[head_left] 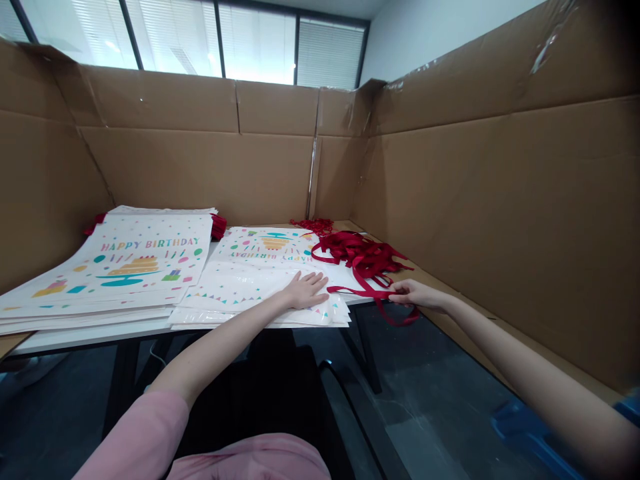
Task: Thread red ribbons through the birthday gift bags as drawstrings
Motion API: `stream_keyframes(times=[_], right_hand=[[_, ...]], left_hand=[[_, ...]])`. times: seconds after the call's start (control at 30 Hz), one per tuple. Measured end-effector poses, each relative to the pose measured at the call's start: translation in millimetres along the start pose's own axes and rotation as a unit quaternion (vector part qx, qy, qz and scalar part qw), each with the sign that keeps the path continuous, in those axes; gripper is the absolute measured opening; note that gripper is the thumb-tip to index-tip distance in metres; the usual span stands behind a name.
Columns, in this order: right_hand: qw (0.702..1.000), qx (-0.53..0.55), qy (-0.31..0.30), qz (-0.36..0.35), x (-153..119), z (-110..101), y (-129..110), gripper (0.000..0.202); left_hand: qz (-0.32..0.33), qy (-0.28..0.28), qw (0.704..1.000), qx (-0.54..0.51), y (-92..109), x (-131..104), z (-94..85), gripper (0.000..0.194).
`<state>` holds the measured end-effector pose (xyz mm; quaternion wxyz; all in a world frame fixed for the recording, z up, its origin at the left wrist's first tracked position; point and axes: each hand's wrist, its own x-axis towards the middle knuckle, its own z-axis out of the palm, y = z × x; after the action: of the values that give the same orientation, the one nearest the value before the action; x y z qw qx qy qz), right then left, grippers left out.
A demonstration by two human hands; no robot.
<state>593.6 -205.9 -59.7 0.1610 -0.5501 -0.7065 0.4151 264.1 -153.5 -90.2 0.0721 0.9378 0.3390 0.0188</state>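
My left hand [306,291] lies flat, fingers spread, on the near right part of a stack of white printed birthday sheets [250,283], whose print faces upside down to me. At the table's right edge, my right hand [413,295] pinches a dark red ribbon [365,291]. Part of that ribbon hangs in a loop below the hand, and one end stretches left toward my left hand. Just beyond, a tangled heap of red ribbons [360,250] rests on the right side of the sheets.
To the left stands a taller stack of "HAPPY BIRTHDAY" sheets [150,257], with red bundles [219,227] showing behind it. Thin red strings [320,225] lie at the back. Cardboard walls [200,167] enclose the table. A blue plastic object [530,427] is low at right.
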Motion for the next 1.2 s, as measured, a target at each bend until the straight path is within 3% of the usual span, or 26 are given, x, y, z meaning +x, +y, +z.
stream_keyframes(times=[0.33,0.63,0.93,1.2], right_hand=[[0.999,-0.024,0.002,-0.035,31.5,11.6,2.5,0.046],[0.996,-0.076,0.045,-0.034,54.0,38.8,-18.1,0.035],[0.99,-0.117,0.076,-0.021,62.0,64.9,-55.1,0.022],[0.986,-0.128,0.107,0.017,77.0,78.0,-61.6,0.022]], left_hand=[[-0.002,-0.008,1.0,-0.003,0.6,0.5,-2.1,0.071],[-0.001,-0.013,1.0,0.007,-2.1,5.4,-0.9,0.07],[-0.001,-0.011,1.0,0.009,-3.5,5.3,0.9,0.067],[0.001,-0.006,1.0,0.014,-2.8,4.4,1.0,0.067]])
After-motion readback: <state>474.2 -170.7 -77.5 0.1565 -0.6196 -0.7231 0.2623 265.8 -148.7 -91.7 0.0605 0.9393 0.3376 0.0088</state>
